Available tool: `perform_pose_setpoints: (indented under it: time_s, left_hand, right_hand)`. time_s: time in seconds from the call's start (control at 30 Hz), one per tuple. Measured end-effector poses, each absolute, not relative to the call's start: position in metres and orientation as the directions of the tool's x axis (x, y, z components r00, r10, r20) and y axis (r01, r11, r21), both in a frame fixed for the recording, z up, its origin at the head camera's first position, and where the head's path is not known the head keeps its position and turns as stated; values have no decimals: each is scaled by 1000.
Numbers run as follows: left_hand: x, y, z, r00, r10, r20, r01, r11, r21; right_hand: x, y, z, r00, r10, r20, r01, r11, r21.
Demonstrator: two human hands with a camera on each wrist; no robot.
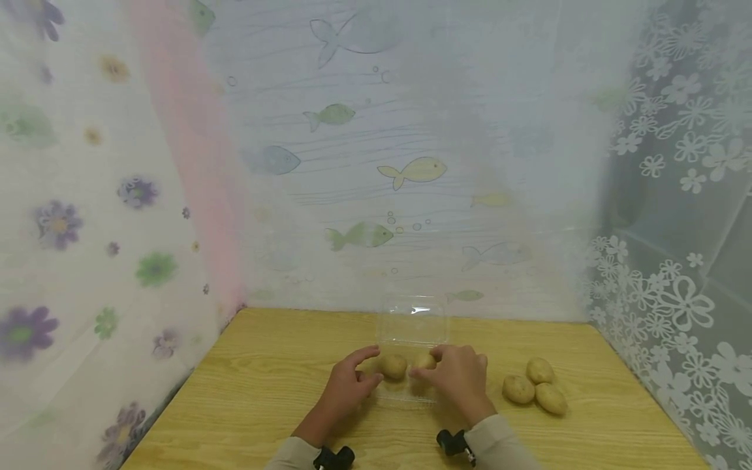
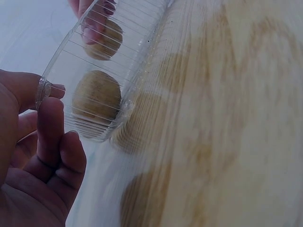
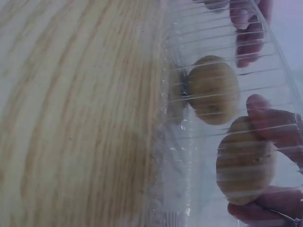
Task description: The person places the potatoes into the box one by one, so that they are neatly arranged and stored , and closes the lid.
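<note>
A clear plastic clamshell container (image 1: 405, 399) stands on the table with its lid (image 1: 413, 320) raised at the back. My left hand (image 1: 348, 385) pinches the container's rim at its left side, as the left wrist view shows. One potato (image 1: 393, 367) lies in the container's left part. My right hand (image 1: 461, 378) holds a second potato (image 3: 246, 161) between thumb and fingers, inside the right part of the container. Both potatoes show through the ribbed wall in the wrist views. Whether the held potato touches the container's bottom, I cannot tell.
Three more potatoes (image 1: 534, 385) sit close together to the right of my right hand on the wood-grain table (image 1: 264, 365). A curtain with printed fish (image 1: 358, 235) hangs behind the table, and a flowered curtain (image 1: 117, 261) hangs at the left.
</note>
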State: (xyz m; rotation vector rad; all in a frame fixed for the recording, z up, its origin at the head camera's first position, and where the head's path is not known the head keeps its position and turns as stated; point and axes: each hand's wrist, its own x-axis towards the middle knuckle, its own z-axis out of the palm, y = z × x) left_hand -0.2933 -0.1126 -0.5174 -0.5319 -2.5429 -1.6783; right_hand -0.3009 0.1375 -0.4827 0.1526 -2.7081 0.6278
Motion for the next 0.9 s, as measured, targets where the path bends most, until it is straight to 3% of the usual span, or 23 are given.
perform_pose_setpoints:
  time_s: [0.9]
  left_hand:
    - [-294,-113,-519,-936,259,238,319,339,885]
  right_hand:
    - [-302,125,-496,-927,-11,376,-165,910,-380]
